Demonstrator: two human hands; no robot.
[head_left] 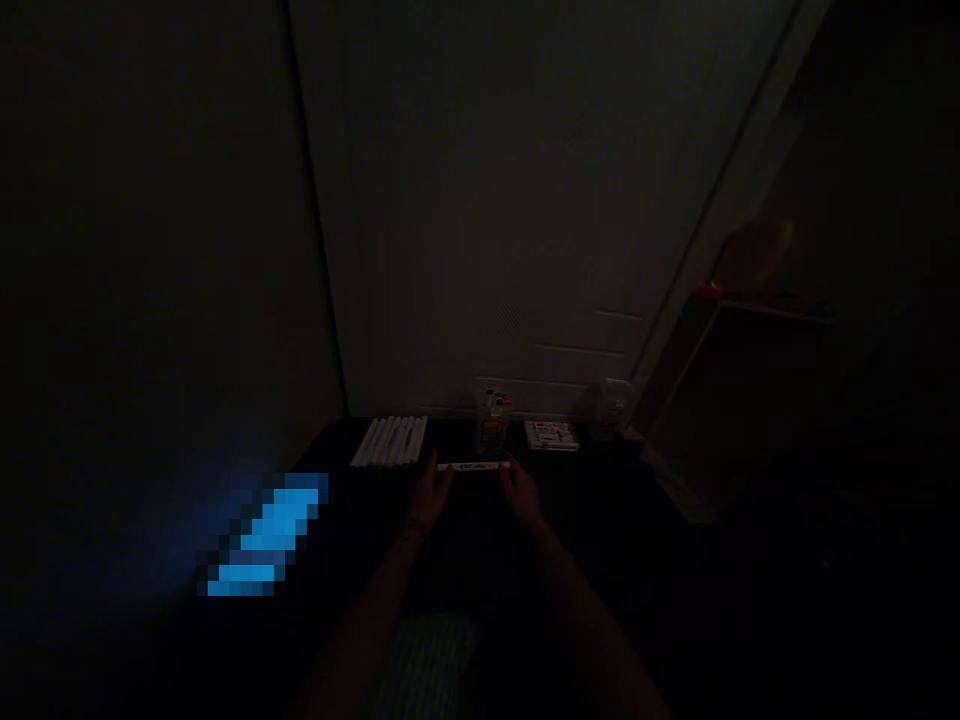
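Note:
The room is very dark. My left hand (431, 492) and my right hand (520, 492) each pinch one end of a long white marker (472, 466), held level above a dark table (600, 500). A row of several white markers (390, 441) lies side by side on the table just left of the held one. Behind it stands a small clear container (493, 415) with coloured items.
A flat printed box (552, 435) lies at the back right of the table, a clear jar (611, 408) beyond it. A glowing blue screen (266, 540) is at the left. A pale wall stands behind; a shelf (757, 310) is at the right.

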